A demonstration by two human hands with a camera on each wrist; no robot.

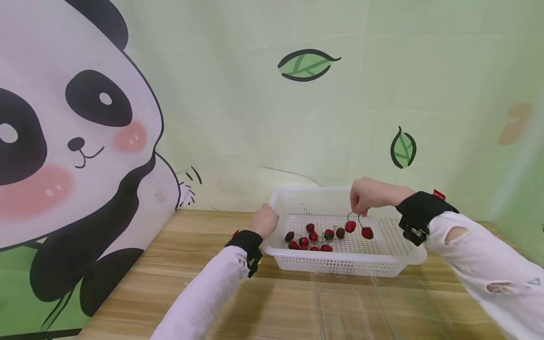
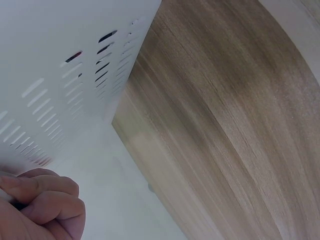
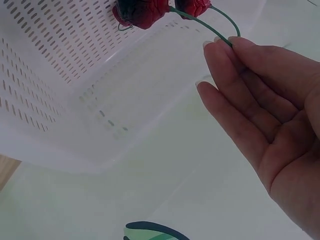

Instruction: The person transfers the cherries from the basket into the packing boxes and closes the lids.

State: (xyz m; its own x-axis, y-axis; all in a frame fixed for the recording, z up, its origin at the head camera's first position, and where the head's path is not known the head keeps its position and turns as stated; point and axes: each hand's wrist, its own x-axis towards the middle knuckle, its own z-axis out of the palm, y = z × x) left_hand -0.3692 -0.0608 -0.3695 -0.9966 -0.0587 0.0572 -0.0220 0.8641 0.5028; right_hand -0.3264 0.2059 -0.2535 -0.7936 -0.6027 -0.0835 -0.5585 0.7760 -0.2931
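Observation:
A white perforated plastic basket (image 1: 399,258) stands on the wooden table, with several dark red cherries (image 1: 313,236) lying mostly in its left half. My left hand (image 1: 264,221) grips the basket's left rim; in the left wrist view its curled fingers (image 2: 55,205) show beside the slotted wall. Above the basket's right half, my right hand (image 1: 371,194) pinches the thin green stems (image 3: 207,25) of two cherries between thumb and fingertips. This pair of cherries (image 1: 367,233) hangs down over the basket floor. The right hand's other fingers are loosely bent in the right wrist view.
In front of the basket, a transparent plastic container (image 1: 350,307) sits on the wooden table (image 1: 178,269); its outline is faint. Behind the basket hangs a pale green cloth (image 1: 238,118) printed with a panda and leaves.

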